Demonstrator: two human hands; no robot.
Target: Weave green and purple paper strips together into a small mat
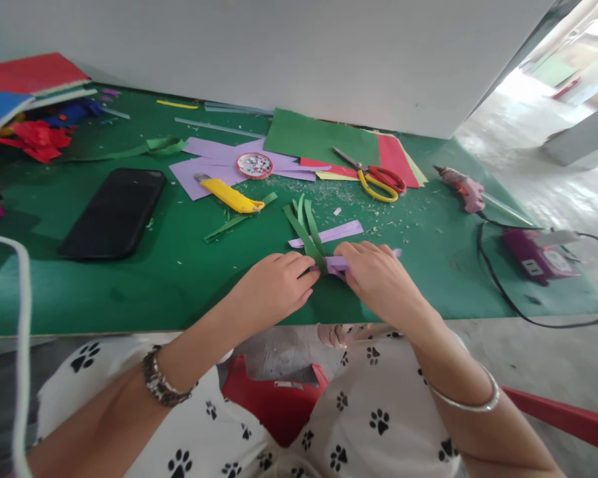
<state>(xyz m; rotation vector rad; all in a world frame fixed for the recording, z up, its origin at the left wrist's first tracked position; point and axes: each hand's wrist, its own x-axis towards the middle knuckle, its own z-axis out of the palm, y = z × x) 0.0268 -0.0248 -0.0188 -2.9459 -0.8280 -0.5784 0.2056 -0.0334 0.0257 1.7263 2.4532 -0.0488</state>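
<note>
Near the table's front edge, my left hand (278,284) is closed at the lower end of a bundle of green paper strips (306,229), whose loose tips fan away from me. My right hand (381,279) pinches a folded purple paper strip (335,263) that meets the green bundle. Both hands' fingertips are partly hidden. Just beyond them lies another purple strip (336,232). Farther off are a yellow craft knife (230,194), a loose green strip (239,219) and scissors (371,179) with red and yellow handles.
A black phone (114,212) lies on the left of the green table (199,285). Purple sheets (187,176), a small round dish (254,166) and a green sheet (319,136) sit toward the back. At right are a pink glue gun (463,188), its cable and a purple power box (538,254).
</note>
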